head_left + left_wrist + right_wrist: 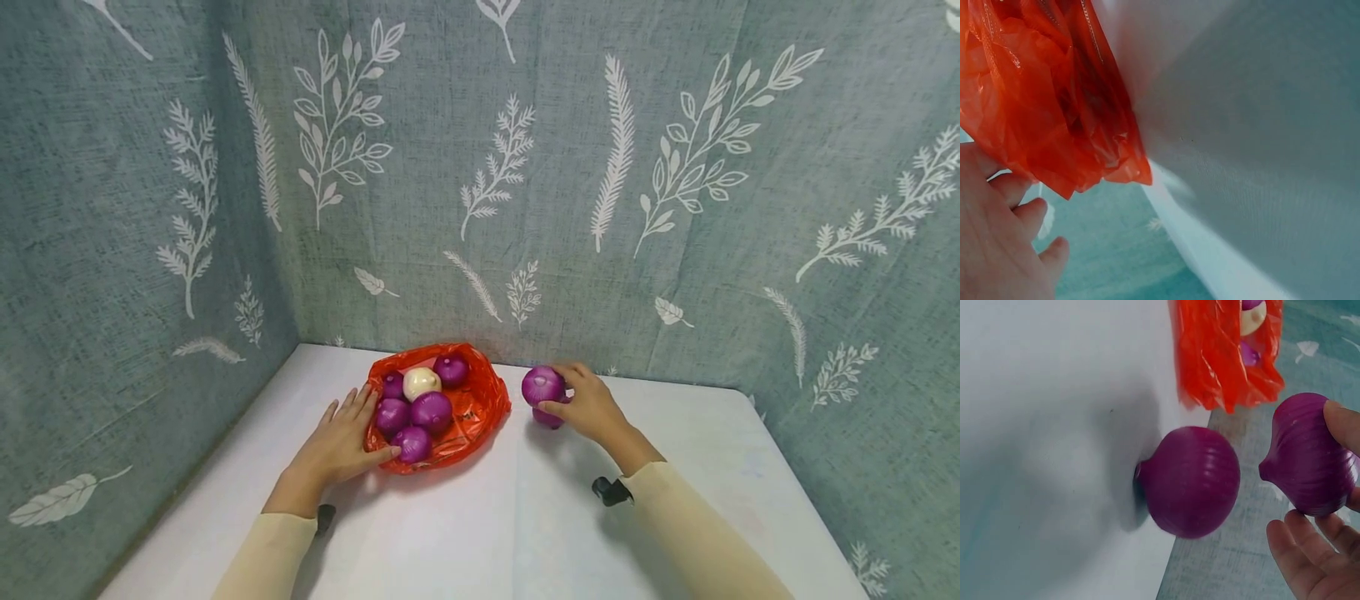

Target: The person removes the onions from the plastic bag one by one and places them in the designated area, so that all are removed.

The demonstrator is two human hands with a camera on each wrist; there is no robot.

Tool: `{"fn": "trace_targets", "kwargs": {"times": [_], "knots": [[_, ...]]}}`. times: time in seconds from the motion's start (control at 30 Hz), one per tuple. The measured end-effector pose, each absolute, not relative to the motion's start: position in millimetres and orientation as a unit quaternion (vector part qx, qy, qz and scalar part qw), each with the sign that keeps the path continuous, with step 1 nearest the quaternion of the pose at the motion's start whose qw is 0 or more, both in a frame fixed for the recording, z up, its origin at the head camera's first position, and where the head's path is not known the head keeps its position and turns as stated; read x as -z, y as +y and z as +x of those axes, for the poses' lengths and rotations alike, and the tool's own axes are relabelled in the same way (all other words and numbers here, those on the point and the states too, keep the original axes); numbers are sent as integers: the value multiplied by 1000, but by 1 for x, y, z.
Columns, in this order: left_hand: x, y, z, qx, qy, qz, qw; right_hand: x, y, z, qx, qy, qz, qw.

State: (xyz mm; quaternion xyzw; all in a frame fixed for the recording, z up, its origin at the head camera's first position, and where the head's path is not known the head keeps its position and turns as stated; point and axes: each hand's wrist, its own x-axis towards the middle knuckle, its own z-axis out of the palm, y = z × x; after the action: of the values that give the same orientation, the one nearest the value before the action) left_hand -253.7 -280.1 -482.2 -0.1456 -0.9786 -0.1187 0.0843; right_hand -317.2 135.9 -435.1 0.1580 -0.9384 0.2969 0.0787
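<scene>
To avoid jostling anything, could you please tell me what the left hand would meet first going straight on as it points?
The left hand would likely meet the red bag first, right beside it; whether the two already touch is hard to tell.

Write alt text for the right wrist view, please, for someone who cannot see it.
The right hand holds a purple onion, clear of a second purple onion on the white table. A red plastic bag near the top holds a white onion and purple onions.
</scene>
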Motion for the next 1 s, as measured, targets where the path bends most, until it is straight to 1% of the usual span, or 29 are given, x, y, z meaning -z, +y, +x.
{"fn": "trace_targets", "kwargs": {"times": [0.5, 0.67, 1.0], "knots": [[489, -280, -253, 122, -977, -150, 89, 448, 169, -308, -278, -938, 178, 104], [486, -280, -254, 123, -977, -149, 95, 446, 178, -307, -278, -939, 174, 102], [484, -281, -254, 122, -979, -143, 85, 445, 191, -308, -278, -945, 145, 93]]}}
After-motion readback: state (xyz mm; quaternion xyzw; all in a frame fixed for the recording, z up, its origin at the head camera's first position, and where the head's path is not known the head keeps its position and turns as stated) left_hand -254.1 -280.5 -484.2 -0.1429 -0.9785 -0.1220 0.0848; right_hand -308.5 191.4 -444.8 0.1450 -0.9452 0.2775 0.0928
